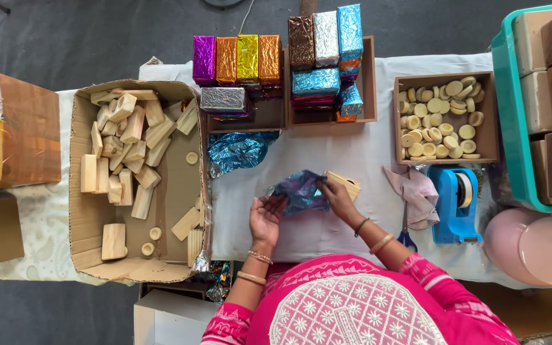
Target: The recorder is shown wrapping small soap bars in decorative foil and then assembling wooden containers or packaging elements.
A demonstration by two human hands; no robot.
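A person in a pink embroidered top sits at a cloth-covered table [327, 236], seen from above, both hands on a sheet of purple-blue foil [298, 191] held just above the cloth at the table's near middle. The left hand [265, 217] lies palm-up, fingers curled on the foil's near-left edge; the right hand [337, 193] pinches the foil's right edge. The hands are apart, the foil spread between them. A wooden block [345, 184] lies just behind the right hand, partly under the foil's right side.

A loose blue foil sheet [239, 151] lies crumpled on the cloth farther back. To the left, an open carton [87, 217] holds bare wooden blocks [126, 150] and a few small wooden discs. Behind the work spot, two wooden trays [370, 83] carry foil-wrapped blocks [317, 54] in purple, orange, gold, silver, brown and blue, some stacked. To the right, a box [490, 115] holds many wooden discs [439, 118]. Nearer the person, a pink cloth [416, 195] lies beside a blue tape dispenser [455, 204], with scissors [406, 237] partly under the cloth. A round pink container [531, 246] sits at the table's right corner, and a teal crate [509, 115] of larger blocks stands beyond it. At far left, another carton [27, 128] holds dark pieces.
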